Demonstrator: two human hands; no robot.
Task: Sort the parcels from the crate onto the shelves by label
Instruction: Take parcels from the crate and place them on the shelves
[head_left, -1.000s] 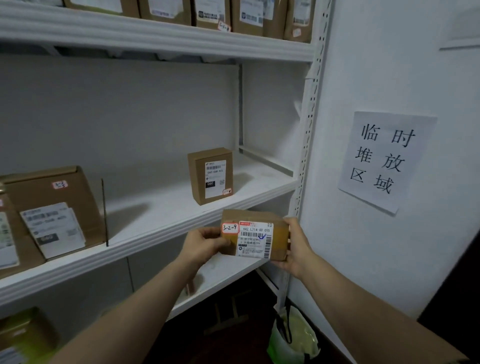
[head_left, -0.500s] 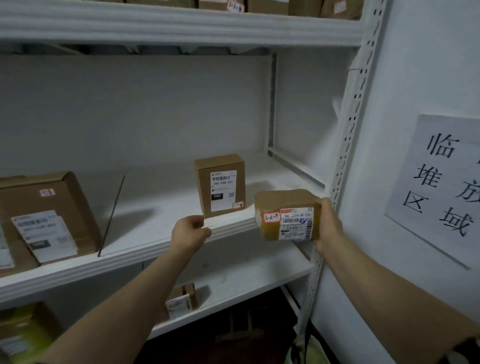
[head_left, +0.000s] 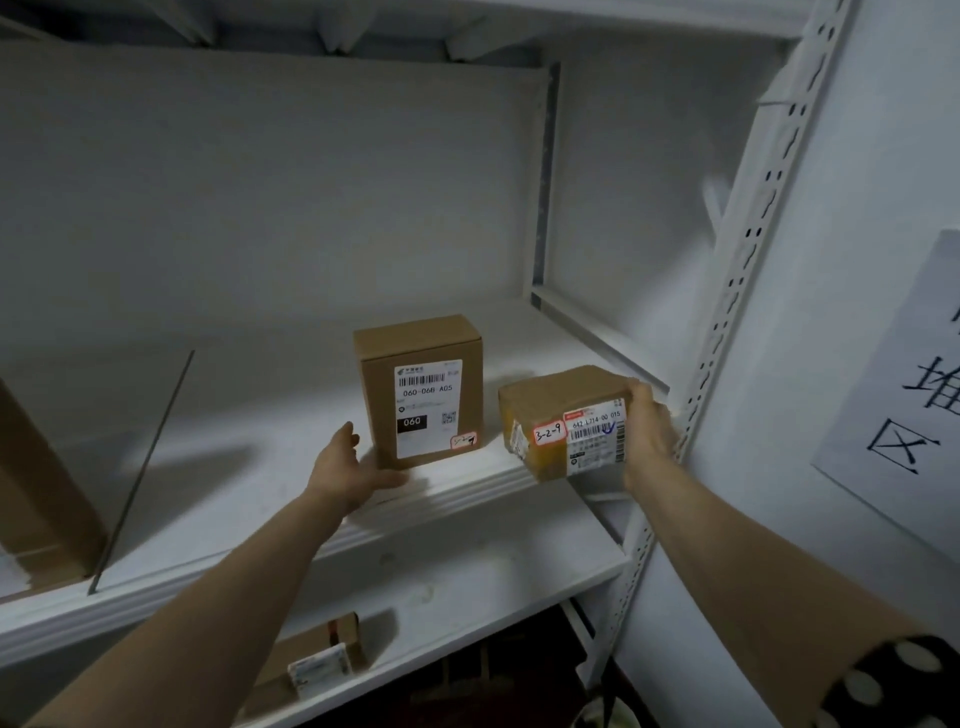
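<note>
My right hand (head_left: 647, 431) grips a small brown taped parcel (head_left: 558, 410) by its right end; a red-edged sticker on it reads 3-2-9. The parcel hangs tilted over the front right edge of the middle white shelf (head_left: 291, 525). An upright brown box (head_left: 418, 389) labelled 060-068 A05, with a similar small sticker, stands on that shelf just left of the held parcel. My left hand (head_left: 348, 467) is open, fingers spread, at the box's lower left corner; whether it touches the box I cannot tell.
A thin dark divider rod (head_left: 140, 473) leans on the shelf at left, with a large brown carton (head_left: 41, 499) beyond it. A small labelled box (head_left: 317, 660) lies on the lower shelf. A perforated upright post (head_left: 737, 291) and a paper wall sign (head_left: 914, 395) stand at right.
The view has moved closer to the shelf. My right hand carried the parcel up and onto the shelf edge beside the upright box. My left hand let go, opened, and reached to the box.
</note>
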